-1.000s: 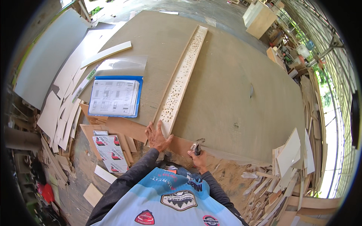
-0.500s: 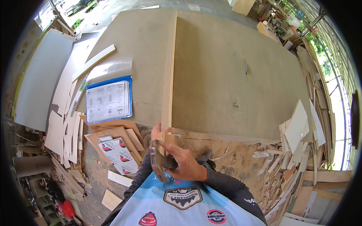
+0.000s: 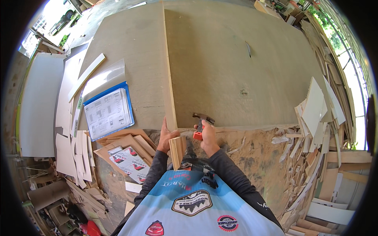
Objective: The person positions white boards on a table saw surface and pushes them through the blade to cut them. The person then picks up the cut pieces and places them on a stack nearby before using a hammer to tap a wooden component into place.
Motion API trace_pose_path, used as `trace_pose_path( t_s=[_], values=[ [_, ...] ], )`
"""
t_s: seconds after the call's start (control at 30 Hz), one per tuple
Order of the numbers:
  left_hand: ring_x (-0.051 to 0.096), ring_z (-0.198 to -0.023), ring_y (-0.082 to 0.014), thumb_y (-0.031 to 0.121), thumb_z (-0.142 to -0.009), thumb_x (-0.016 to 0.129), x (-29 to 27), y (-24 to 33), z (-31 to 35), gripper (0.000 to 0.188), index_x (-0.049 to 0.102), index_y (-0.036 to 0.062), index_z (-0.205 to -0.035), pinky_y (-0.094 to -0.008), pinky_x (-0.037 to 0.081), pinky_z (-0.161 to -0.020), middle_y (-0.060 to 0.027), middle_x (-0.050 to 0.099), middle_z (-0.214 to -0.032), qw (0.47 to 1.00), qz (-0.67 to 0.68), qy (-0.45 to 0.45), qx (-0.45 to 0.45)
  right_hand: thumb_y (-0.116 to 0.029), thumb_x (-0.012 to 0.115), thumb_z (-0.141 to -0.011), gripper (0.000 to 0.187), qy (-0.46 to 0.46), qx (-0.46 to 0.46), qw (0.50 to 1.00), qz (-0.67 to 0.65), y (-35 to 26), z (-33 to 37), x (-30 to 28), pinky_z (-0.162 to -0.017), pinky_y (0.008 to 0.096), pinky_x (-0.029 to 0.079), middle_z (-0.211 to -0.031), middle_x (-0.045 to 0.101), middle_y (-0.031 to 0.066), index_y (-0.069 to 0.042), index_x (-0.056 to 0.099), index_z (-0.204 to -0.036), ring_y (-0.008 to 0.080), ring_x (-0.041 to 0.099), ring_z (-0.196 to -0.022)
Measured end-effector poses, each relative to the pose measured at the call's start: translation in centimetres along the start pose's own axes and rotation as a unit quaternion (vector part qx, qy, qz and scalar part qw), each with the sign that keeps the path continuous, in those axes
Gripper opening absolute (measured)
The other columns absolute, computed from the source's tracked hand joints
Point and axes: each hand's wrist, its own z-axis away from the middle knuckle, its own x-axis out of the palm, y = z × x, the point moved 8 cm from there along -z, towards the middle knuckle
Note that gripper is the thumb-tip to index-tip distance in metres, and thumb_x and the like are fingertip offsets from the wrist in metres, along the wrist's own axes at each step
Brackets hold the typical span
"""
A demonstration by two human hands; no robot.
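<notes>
A long wooden strip (image 3: 168, 78) runs away from me across a broad brown panel (image 3: 220, 70). At its near end, a short layered wooden piece (image 3: 178, 151) juts over the panel's near edge toward my shirt. My left hand (image 3: 167, 137) grips the wood there from the left, its index finger stretched forward along the strip; its other fingers are partly hidden. To the right of the wood, my right hand (image 3: 208, 137) is closed round a hammer (image 3: 203, 117). The dark hammer head lies over the panel's near edge, and a red part of the handle shows below it.
A blue folder (image 3: 128, 104) with printed sheets lies on the left of the panel, near a pale strip (image 3: 87, 76). Board offcuts (image 3: 132, 161) are stacked at my left. Scrap wood (image 3: 315, 114) piles up on the right. A dark sliver-shaped object (image 3: 248, 49) rests on the panel.
The hammer has moved from in front of my body, left of the wood's end, to the right and forward with my right hand. My left hand now shows beside the wood. The view has shifted.
</notes>
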Motion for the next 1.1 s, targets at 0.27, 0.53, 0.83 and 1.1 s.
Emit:
trace_pose_path(
  t_s=[0.27,0.53,0.83,1.1],
  values=[
    [0.057,-0.073,-0.0087,-0.01,-0.076,0.059,-0.8,-2.0,-0.2,0.093,0.008,-0.0043,-0.153,-0.0245,0.05,-0.069,-0.0093,0.058,-0.108,0.996,0.08,0.008,-0.03,-0.023,0.058,-0.094,0.022,-0.084,-0.002,0.994,0.071,2.5,-5.3,7.5,-0.046,0.0373,0.051,-0.08,0.062,0.0092,-0.002,0.058,-0.1,0.0204,0.064,-0.064],
    [0.058,-0.073,-0.0112,-0.01,-0.076,0.059,-3.4,-4.5,-2.0,0.096,0.005,0.0015,-0.155,-0.0248,0.049,-0.059,-0.0116,0.057,-0.114,0.991,-0.065,-0.033,0.109,-0.023,0.056,-0.094,0.018,0.011,-0.075,0.995,0.059,1.1,-3.2,4.3,-0.05,0.0356,0.05,-0.075,0.059,0.0057,-0.005,0.06,-0.091,0.0185,0.062,-0.063],
    [0.059,-0.078,-0.0125,-0.005,-0.078,0.06,-3.5,-1.4,-0.9,0.09,0.011,-0.0001,-0.153,-0.0261,0.052,-0.067,-0.0125,0.057,-0.117,0.996,-0.086,-0.012,0.036,-0.025,0.055,-0.095,0.023,-0.038,-0.056,0.995,0.076,-0.1,-4.8,6.3,-0.051,0.0367,0.05,-0.075,0.062,0.007,-0.003,0.062,-0.094,0.0171,0.063,-0.065],
    [0.057,-0.098,-0.0148,0.001,-0.077,0.064,-3.5,-1.5,-0.4,0.09,0.017,0.0006,-0.153,-0.0267,0.05,-0.078,-0.0117,0.053,-0.125,0.994,0.042,-0.028,-0.092,-0.023,0.055,-0.093,0.02,-0.106,-0.026,0.99,0.089,2.0,-5.4,9.5,-0.052,0.0374,0.048,-0.076,0.06,0.0057,-0.004,0.06,-0.088,0.0178,0.062,-0.064]
  ],
)
